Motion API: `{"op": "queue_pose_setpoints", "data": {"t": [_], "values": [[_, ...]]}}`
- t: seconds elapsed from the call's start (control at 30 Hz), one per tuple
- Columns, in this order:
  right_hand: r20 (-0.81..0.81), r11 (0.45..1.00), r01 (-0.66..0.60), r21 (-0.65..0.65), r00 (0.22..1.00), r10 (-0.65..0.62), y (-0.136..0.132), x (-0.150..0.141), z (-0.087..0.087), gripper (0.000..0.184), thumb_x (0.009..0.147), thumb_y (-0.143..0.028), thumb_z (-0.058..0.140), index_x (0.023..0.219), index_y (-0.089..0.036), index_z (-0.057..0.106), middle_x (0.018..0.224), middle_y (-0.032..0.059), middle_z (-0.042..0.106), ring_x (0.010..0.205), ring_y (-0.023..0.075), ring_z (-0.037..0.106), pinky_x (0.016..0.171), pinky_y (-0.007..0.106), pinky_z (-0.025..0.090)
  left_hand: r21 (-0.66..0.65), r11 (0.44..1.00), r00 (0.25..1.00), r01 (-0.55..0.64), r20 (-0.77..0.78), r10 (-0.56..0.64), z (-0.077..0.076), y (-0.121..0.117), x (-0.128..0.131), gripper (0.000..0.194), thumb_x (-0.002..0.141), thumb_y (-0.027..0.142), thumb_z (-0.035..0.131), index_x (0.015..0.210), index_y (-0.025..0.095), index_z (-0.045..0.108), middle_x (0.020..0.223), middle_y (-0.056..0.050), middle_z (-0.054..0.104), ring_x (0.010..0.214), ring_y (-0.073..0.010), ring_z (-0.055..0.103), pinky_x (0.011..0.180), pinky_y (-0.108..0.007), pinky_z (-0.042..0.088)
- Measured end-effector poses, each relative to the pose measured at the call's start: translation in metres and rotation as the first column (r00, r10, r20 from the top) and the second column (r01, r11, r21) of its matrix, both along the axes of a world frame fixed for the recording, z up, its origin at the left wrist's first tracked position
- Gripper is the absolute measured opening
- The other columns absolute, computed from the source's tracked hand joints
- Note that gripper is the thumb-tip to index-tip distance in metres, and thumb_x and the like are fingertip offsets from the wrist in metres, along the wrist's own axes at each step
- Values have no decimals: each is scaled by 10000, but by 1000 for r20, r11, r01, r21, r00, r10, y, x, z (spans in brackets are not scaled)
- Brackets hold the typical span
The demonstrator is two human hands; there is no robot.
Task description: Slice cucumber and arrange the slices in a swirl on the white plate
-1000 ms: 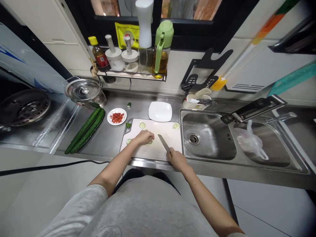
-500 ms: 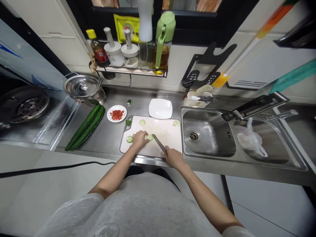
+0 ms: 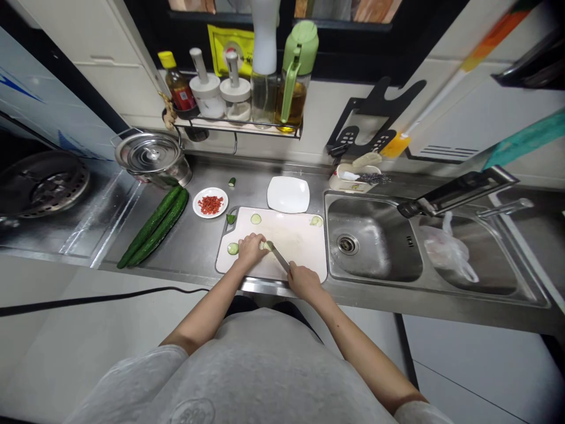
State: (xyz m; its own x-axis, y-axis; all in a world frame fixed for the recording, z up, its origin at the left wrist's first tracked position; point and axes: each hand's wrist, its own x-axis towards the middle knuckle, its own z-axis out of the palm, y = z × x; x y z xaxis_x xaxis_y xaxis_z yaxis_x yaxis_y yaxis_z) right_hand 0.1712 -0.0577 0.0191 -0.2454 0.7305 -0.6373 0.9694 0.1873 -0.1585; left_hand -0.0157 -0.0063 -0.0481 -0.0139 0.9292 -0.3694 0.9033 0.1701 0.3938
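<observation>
My right hand [image 3: 304, 280] is closed round the handle of a knife [image 3: 279, 257], its blade slanting up and left. The blade's tip lies at a cucumber slice [image 3: 266, 245] that the fingertips of my left hand [image 3: 251, 249] grip by its edge. Under both hands is a white cutting board [image 3: 286, 226] with a dark rim. Another cucumber piece [image 3: 233, 248] sits just left of my left hand. One round slice [image 3: 256, 218] lies near the board's far edge, and thin cucumber slivers [image 3: 316, 221] are at its far right corner.
Two whole cucumbers [image 3: 154, 227] and a plate of chopped red pieces [image 3: 210, 203] lie to the left. A white square plate [image 3: 288, 194] stands behind the board. On the right is a steel sink [image 3: 375, 241]; a lidded pot [image 3: 152, 156] is at the back left.
My right hand has moved slightly left with the knife, and the blade has come onto the slice at my left fingertips. My left hand has barely moved.
</observation>
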Motion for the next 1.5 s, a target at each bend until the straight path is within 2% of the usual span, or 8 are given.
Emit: {"op": "queue_pose_setpoints", "data": {"t": [0.53, 0.83, 1.2, 1.5], "values": [[5, 1000, -3, -2, 1000, 3, -2, -2, -4, 255, 921, -197, 334, 1132, -157, 472, 988, 145, 660, 948, 248, 637, 731, 318, 416, -21, 1000, 1000, -12, 1, 12, 1, 2, 1, 307, 761, 434, 639, 1023, 280, 601, 1077, -47, 602, 1039, -252, 532, 904, -402, 338], [10, 1000, 9, 10, 1000, -9, -4, -5, -10, 254, 926, -198, 332, 1130, -149, 475, 972, 151, 670, 938, 255, 646, 728, 323, 432, -3, 1000, 1000, -10, -2, 10, -4, 4, 1, 256, 770, 376, 627, 1004, 276, 601, 1053, -40, 605, 1034, -253, 537, 894, -400, 335], [23, 999, 26, -31, 999, -26, -5, -8, -12, 253, 912, -168, 347, 1130, -141, 473, 968, 155, 670, 938, 252, 648, 717, 309, 434, -18, 1000, 1000, -8, -12, 8, -4, 6, 0, 262, 760, 391, 634, 991, 273, 599, 1063, -40, 611, 1032, -253, 534, 888, -403, 334], [6, 999, 13, -42, 1000, -13, -2, -7, -15, 277, 915, -170, 328, 1151, -138, 469, 1013, 169, 662, 951, 267, 643, 728, 341, 441, -23, 1000, 1000, -10, -5, 10, -4, 6, 1, 266, 761, 385, 628, 998, 270, 599, 1066, -33, 603, 1040, -252, 529, 897, -398, 332]]}}
